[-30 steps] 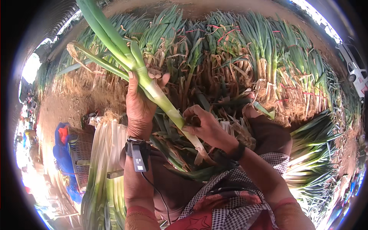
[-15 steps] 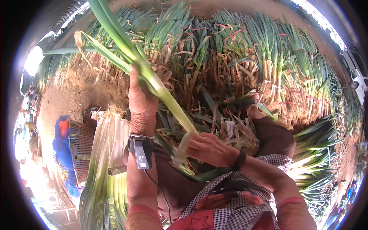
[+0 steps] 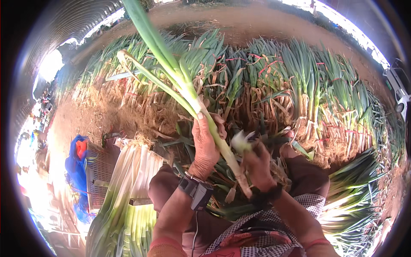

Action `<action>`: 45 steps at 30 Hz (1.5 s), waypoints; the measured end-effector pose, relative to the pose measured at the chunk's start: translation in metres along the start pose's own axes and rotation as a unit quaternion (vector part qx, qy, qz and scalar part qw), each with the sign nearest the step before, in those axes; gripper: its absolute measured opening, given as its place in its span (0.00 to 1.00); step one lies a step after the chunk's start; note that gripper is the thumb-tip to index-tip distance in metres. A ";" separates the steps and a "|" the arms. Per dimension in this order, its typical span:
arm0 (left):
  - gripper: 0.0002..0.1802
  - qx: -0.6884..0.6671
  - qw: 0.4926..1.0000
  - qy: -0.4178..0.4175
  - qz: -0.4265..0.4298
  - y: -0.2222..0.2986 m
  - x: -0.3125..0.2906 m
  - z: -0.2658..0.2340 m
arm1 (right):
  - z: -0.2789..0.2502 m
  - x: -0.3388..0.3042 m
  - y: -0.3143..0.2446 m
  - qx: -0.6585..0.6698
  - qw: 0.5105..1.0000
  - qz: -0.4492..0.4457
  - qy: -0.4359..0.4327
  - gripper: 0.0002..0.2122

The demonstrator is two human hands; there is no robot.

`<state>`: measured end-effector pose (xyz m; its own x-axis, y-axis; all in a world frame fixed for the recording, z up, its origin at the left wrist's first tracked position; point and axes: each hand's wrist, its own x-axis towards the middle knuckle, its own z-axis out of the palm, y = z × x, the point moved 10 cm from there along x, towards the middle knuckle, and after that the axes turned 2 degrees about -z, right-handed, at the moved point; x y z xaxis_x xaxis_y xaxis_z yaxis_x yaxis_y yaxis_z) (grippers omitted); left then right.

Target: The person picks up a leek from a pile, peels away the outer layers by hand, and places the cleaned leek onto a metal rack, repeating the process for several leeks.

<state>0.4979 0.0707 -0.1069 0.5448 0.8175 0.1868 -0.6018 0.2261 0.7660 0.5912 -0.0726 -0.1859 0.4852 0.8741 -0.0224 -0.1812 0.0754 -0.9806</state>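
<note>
**Leek [image 3: 188,89] clasped by your left hand [image 3: 207,143], right hand [image 3: 258,166] beside its lower stalk**

You are over bare brown ground [image 3: 265,19], which runs open towards 12 o'clock under strong light, with a corrugated roof [image 3: 79,25] at 10 o'clock and a white vehicle [image 3: 399,95] near 3. A dense row of leeks [image 3: 297,77] stands in an arc from 10 round to 2 o'clock, roots down and leaves up.

Count one leek in hand, one woven crate [image 3: 95,173] at 8 o'clock and one blue bag [image 3: 76,169] against its outer side. You have one pile of pale, trimmed leeks [image 3: 113,201] at 7 o'clock and one leafy heap [image 3: 349,197] at 4; the stalks in the row are too many to count. One boxy device [image 3: 198,192] sits on your left wrist, one dark band [image 3: 267,196] on your right.

The leek slants through your left grip, leaves towards 11 o'clock, root end towards 5. Your hands are apart, the right at 4 o'clock from the left, fingers curled. A pale strip [image 3: 242,141] shows at those fingertips, but blur hides whether they pinch it. The lower stalk passes between your two hands, its root end just beside your right wrist
</note>
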 end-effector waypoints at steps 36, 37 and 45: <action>0.13 -0.018 0.961 -0.145 -0.233 -0.018 -0.025 0.011 | 0.079 -0.067 0.002 0.227 0.907 0.181 -0.306 0.12; 0.13 -0.004 0.937 -0.180 -0.300 -0.053 -0.032 -0.011 | 0.082 -0.069 -0.001 0.234 0.901 0.193 -0.310 0.13; 0.26 -0.168 0.978 -0.071 -0.101 0.029 -0.013 0.041 | 0.092 -0.091 -0.009 0.379 0.819 0.232 -0.362 0.20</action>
<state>0.4972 0.0452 -0.0618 0.7336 0.6616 0.1554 -0.6186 0.5552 0.5560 0.4697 -0.1081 -0.1573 -0.3723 0.9276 0.0320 -0.8144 -0.3099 -0.4906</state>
